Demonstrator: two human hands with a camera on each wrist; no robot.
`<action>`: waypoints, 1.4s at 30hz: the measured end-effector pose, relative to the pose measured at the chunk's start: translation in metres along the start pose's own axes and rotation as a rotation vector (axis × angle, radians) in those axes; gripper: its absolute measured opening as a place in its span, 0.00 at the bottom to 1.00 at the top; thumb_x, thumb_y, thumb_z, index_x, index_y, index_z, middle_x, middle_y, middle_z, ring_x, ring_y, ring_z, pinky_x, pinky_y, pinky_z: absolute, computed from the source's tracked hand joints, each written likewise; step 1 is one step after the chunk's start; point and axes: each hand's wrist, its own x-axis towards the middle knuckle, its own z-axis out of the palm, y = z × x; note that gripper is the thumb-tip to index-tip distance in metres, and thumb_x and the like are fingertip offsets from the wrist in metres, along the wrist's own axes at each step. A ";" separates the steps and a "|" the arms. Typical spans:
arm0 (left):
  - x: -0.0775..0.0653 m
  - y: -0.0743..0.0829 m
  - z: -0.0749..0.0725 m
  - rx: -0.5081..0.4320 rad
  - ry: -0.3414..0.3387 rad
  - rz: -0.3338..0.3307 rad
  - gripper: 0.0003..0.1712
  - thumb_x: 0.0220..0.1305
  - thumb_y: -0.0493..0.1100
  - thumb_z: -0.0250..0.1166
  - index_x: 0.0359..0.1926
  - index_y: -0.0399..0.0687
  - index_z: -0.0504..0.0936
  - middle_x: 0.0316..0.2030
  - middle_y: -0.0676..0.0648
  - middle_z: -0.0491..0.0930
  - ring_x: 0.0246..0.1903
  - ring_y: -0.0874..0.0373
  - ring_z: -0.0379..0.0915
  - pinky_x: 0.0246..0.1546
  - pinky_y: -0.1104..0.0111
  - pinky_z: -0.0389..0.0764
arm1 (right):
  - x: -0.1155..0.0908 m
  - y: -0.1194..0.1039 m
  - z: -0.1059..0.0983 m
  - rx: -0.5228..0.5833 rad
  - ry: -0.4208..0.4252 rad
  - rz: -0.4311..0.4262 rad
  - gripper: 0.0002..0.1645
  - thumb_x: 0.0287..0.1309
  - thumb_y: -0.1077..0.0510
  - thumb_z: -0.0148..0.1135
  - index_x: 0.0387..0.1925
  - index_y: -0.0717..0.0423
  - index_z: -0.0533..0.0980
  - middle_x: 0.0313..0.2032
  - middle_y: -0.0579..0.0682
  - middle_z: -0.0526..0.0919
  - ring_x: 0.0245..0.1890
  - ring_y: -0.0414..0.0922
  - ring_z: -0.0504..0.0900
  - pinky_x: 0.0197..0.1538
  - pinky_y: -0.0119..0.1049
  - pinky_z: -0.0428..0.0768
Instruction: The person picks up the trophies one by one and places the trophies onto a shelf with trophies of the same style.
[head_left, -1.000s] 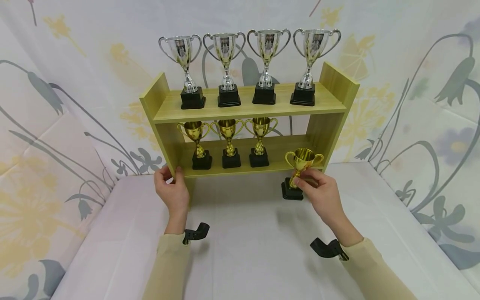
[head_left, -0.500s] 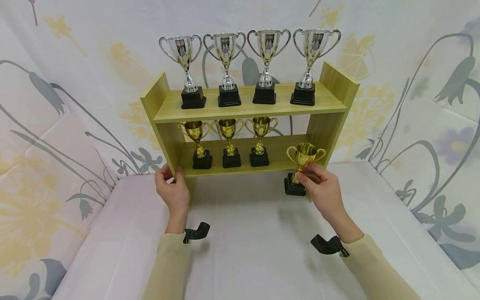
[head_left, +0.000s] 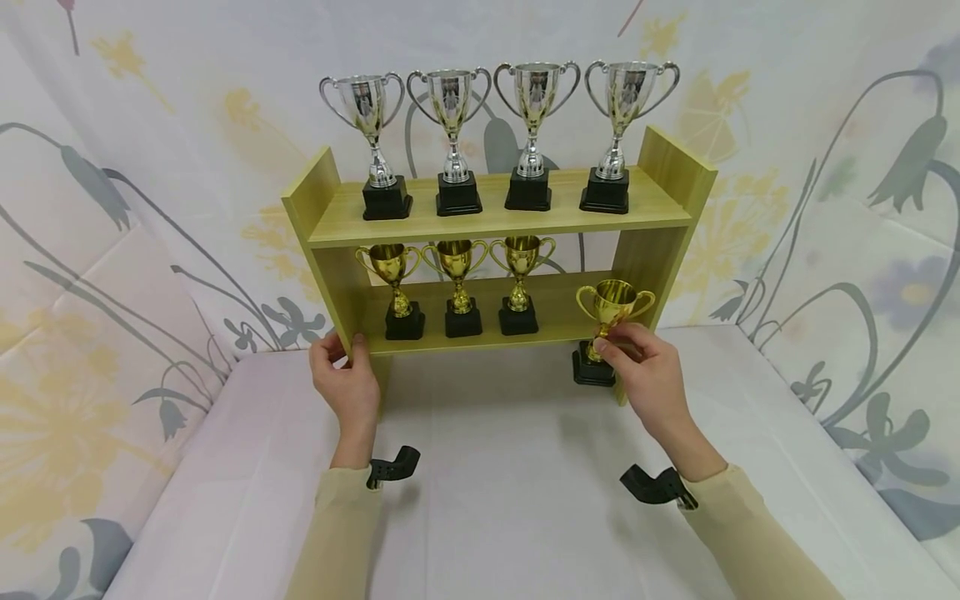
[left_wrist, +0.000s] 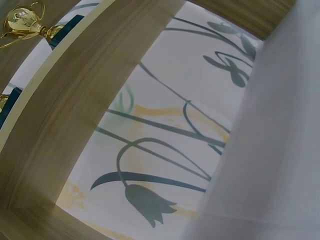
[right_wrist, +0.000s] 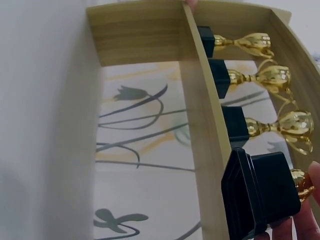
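Observation:
In the head view my right hand [head_left: 651, 379] pinches a gold trophy cup [head_left: 613, 302] by its stem. The cup is upright, its black base in front of and slightly below the lower board's right front edge. The right wrist view shows that black base [right_wrist: 260, 192] large and close to the board edge. My left hand [head_left: 347, 387] grips the left side panel of the wooden shelf [head_left: 498, 232], near the lower board. Three more gold trophies [head_left: 461, 287] stand in a row on the lower board, left of the held one.
Several silver trophies [head_left: 531, 133] with black bases line the top board. Under the lower board is open space down to the white tablecloth [head_left: 495, 467]. A floral cloth backdrop [head_left: 187, 108] hangs behind the shelf. Each wrist carries a black camera mount [head_left: 652, 485].
My right hand has lifted the gold trophy a little and moved it slightly right, nearer the lower board. The left hand keeps its grip on the shelf.

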 end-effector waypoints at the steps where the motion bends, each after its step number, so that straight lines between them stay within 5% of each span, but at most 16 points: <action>1: 0.000 0.000 0.000 0.002 0.001 0.002 0.12 0.65 0.30 0.62 0.46 0.23 0.74 0.36 0.50 0.70 0.37 0.59 0.68 0.37 0.67 0.73 | 0.001 0.000 0.000 -0.001 0.003 0.001 0.13 0.63 0.62 0.65 0.45 0.68 0.81 0.38 0.40 0.83 0.40 0.34 0.83 0.43 0.24 0.80; 30: -0.001 0.001 -0.001 0.006 -0.007 0.007 0.12 0.65 0.29 0.62 0.46 0.23 0.75 0.36 0.50 0.70 0.36 0.61 0.68 0.36 0.68 0.74 | 0.018 -0.004 -0.006 0.001 0.037 -0.015 0.17 0.66 0.60 0.62 0.51 0.68 0.79 0.41 0.42 0.82 0.44 0.36 0.81 0.47 0.23 0.78; 42: -0.001 0.000 0.000 0.010 0.004 0.015 0.11 0.65 0.29 0.61 0.45 0.23 0.74 0.37 0.42 0.72 0.37 0.59 0.68 0.36 0.68 0.73 | 0.026 -0.002 0.001 -0.027 0.047 -0.001 0.20 0.69 0.59 0.60 0.57 0.67 0.77 0.51 0.60 0.80 0.46 0.35 0.78 0.48 0.21 0.76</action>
